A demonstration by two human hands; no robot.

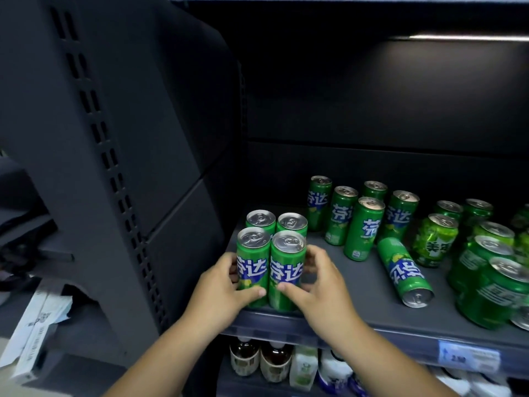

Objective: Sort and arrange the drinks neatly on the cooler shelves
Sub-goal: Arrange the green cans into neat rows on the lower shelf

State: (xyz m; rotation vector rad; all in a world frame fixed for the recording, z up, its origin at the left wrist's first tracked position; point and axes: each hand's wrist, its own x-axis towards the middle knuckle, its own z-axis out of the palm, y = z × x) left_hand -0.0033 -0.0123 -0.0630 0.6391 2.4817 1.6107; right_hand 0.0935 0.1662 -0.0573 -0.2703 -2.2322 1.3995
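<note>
Glossy metal cans [287,270], matt shelf [357,282]

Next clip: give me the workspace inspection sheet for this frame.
Surface: dark shelf, bare in the middle.
Job's things: four tall green cans squared front-left; five standing cans behind; one fallen can on its side; shorter green cans crowded right.
Clutter: nothing seen.
Grippers: left hand and right hand curl round the front pair.
Cables: nothing seen.
Surroundings: bottles on the shelf below; price tag; papers lower left.
</note>
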